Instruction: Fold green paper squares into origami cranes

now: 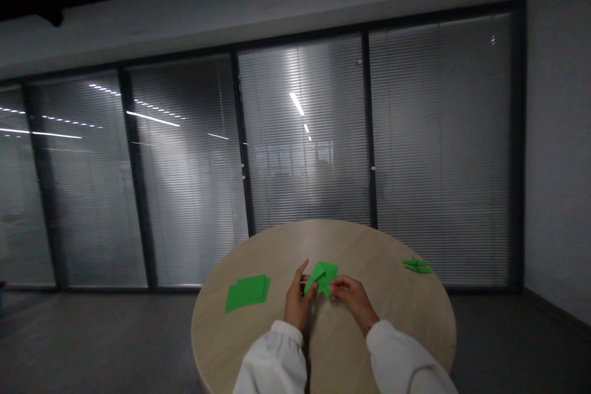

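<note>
A partly folded sheet of green paper (325, 272) is held between my two hands above the middle of the table. My left hand (298, 298) grips its left side, with the thumb in front and a finger raised behind. The fingertips of my right hand (353, 297) pinch its lower right edge. One flap of the paper lies slanted across its front. Some of the paper's lower edge is hidden by my fingers.
The round wooden table (332, 237) bears a stack of flat green paper sheets (249, 291) on the left. Small folded green paper pieces (417, 265) lie near the right edge. Behind stands a glass partition with blinds (305, 184).
</note>
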`<control>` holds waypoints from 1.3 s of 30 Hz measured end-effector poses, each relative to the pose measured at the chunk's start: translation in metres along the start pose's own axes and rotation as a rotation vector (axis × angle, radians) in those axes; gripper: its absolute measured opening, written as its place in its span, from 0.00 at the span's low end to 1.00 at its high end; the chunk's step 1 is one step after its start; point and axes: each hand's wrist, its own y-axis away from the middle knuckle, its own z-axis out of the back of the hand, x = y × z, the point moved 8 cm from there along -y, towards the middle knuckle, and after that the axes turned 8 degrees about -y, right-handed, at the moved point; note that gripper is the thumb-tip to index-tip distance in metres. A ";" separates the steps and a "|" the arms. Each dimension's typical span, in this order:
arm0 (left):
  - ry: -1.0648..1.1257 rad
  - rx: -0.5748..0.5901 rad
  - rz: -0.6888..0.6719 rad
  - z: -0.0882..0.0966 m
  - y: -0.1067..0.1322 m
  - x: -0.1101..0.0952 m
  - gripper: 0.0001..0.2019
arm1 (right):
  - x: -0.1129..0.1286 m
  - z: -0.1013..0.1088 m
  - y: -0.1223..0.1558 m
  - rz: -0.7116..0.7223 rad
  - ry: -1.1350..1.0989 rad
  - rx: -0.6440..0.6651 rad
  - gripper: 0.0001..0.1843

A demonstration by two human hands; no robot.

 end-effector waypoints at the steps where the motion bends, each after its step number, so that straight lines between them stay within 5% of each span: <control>1: 0.017 -0.014 0.020 0.002 -0.001 0.002 0.28 | 0.000 -0.002 0.000 -0.007 -0.026 0.012 0.17; 9: 0.004 -0.146 0.120 0.020 -0.005 0.008 0.20 | 0.004 -0.020 0.010 -0.060 -0.082 0.128 0.16; 12: 0.020 -0.114 0.173 0.017 -0.004 0.013 0.20 | 0.008 -0.026 0.013 -0.046 -0.094 0.164 0.19; 17: -0.036 0.001 0.139 0.002 -0.002 0.018 0.19 | 0.021 -0.013 0.010 0.101 -0.026 0.045 0.34; 24: 0.010 0.158 0.129 -0.016 0.001 0.020 0.15 | 0.019 -0.011 0.008 0.085 0.004 0.045 0.18; 31: 0.167 0.099 0.259 -0.009 -0.002 0.017 0.20 | 0.022 -0.005 0.008 0.058 -0.064 -0.002 0.22; 39: 0.388 0.022 0.278 -0.004 -0.008 0.038 0.20 | 0.016 -0.010 0.010 0.061 -0.074 0.058 0.21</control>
